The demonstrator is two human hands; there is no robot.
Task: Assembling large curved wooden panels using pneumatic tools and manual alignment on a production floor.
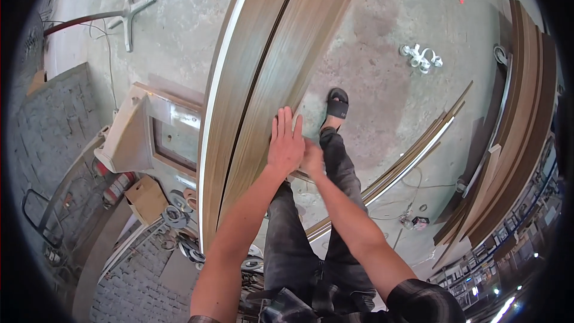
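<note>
Two long wood-grain boards (272,66) lie side by side before me with a dark gap between them. A white strip (210,143) runs along their left edge. My left hand (286,143) rests flat near the right-hand board's right edge, fingers stretched out. Close against it, my right hand (311,158) is at that same edge. Its fingers are mostly hidden behind the left hand and the board, so what it holds, if anything, does not show.
Thin wood strips (412,154) lie on the floor at right, before stacked brown boards (526,119). White rings (422,58) sit beyond my sandalled foot (338,104). At left are a metal star-shaped base (130,12), a pale frame (134,128), a cardboard box (147,199) and tape rolls (174,216).
</note>
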